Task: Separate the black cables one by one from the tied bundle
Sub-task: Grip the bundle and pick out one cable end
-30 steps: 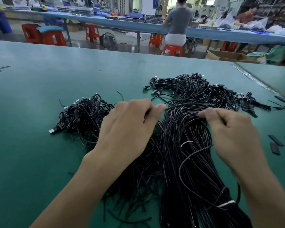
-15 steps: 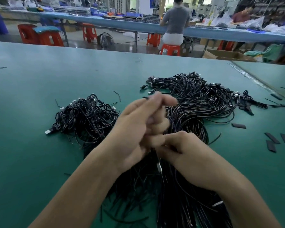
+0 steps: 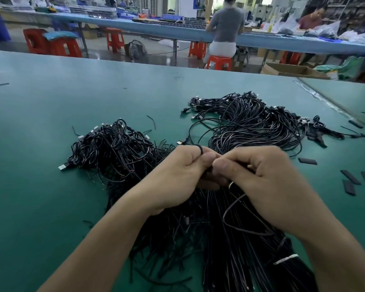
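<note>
Pinching one thin black cable (image 3: pixel 199 147), the left hand (image 3: pixel 175 178) and the right hand (image 3: pixel 270 186) meet in the middle, just above the big tied bundle (image 3: pixel 236 245). The left fingers (image 3: pixel 207 158) are curled, and the cable loops over the top of the first one. The right fingers (image 3: pixel 222 165) are curled too, with the thumb and first finger pressed on the cable, tip to tip with the left hand. The bundle lies on the green worktop (image 3: pixel 51 197) under both hands and wrists. It runs from the near edge out to a spread of plug ends (image 3: pixel 251 114) on the far side. A white tie (image 3: pixel 286 259) goes round the bundle near the right arm. To the left of the bundle sits a loose pile (image 3: pixel 114 148) of black cables with small silver plugs sticking out. Some small flat black pieces (image 3: pixel 350 177) lie on the worktop at the right, apart from the cables. Behind the worktop, a person sits on an orange stool (image 3: pixel 218 62).
</note>
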